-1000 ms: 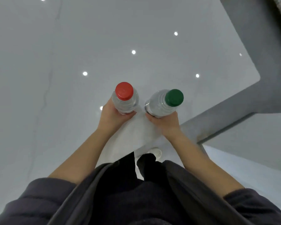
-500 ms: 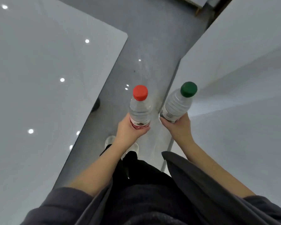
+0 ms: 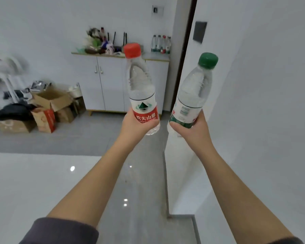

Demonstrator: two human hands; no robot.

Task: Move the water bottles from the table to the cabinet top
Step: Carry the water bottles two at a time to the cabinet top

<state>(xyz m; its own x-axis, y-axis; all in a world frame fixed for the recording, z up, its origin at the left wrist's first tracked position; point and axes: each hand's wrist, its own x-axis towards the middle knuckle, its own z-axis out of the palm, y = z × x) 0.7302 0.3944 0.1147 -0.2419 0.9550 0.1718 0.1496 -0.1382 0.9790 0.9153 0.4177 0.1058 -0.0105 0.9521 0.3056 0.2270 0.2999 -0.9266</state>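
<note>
Head view. Half a second ago the camera looked straight down at the floor. Now it is raised, and the cabinet [image 3: 111,81] stands at 12 o'clock across the room. Both bottles have stayed in the hands through the turn.

The left hand [image 3: 137,125] has its grip clamped round the red label of the red-capped bottle [image 3: 142,88], which is close to upright. The right hand [image 3: 192,131] has its grip clamped round the lower body of the green-capped bottle [image 3: 192,92], which leans toward 1 o'clock. The two bottles are in the air, near each other but apart, and clear of the desk [image 3: 33,182] at 8 o'clock. I judge the pickup done and the carry under way, with the cabinet well apart from the hands.

A strip of grey floor [image 3: 139,173] runs from 6 toward 12 o'clock between the desk edge on the left and a white partition [image 3: 254,103] at 3 o'clock. The partition's edge lies near the right forearm, so that is the side to watch.

On the cabinet top [image 3: 155,56], a group of standing bottles [image 3: 161,44] fills the right end at 1 o'clock and clutter [image 3: 99,44] sits at 11 o'clock. A bare stretch lies between them, partly hidden behind the red cap. Cardboard boxes [image 3: 49,103] at 9 o'clock sit well off the path.
</note>
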